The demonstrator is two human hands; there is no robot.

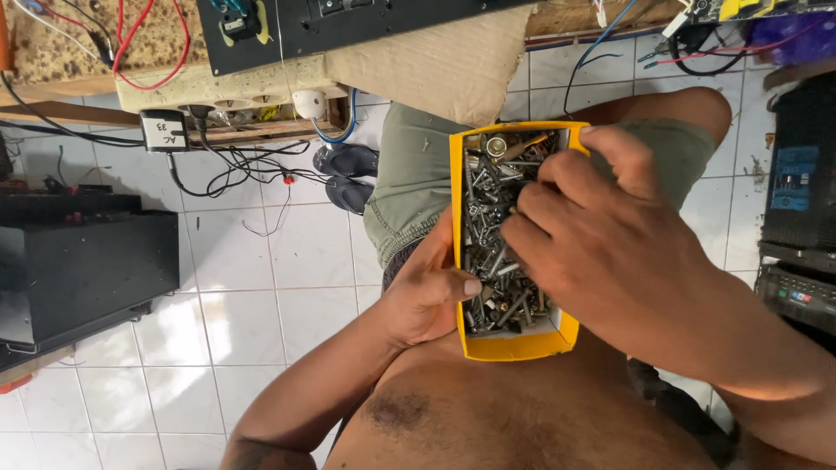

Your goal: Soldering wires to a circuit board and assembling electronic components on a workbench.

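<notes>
A yellow open box [516,346] full of metal screws and bolts [489,209] rests on my lap. My left hand [427,292] grips the box's left wall, thumb hooked over the rim. My right hand [601,231] reaches into the box from the right, fingers curled down among the screws. Whether its fingertips pinch a screw is hidden.
White tiled floor [261,287] spreads to the left. A black case [78,261] stands at far left. A wooden bench with a power strip [218,96], tangled cables and black panel is at the top. Dark sandals [348,174] lie under it. Black electronic units [797,218] stand at right.
</notes>
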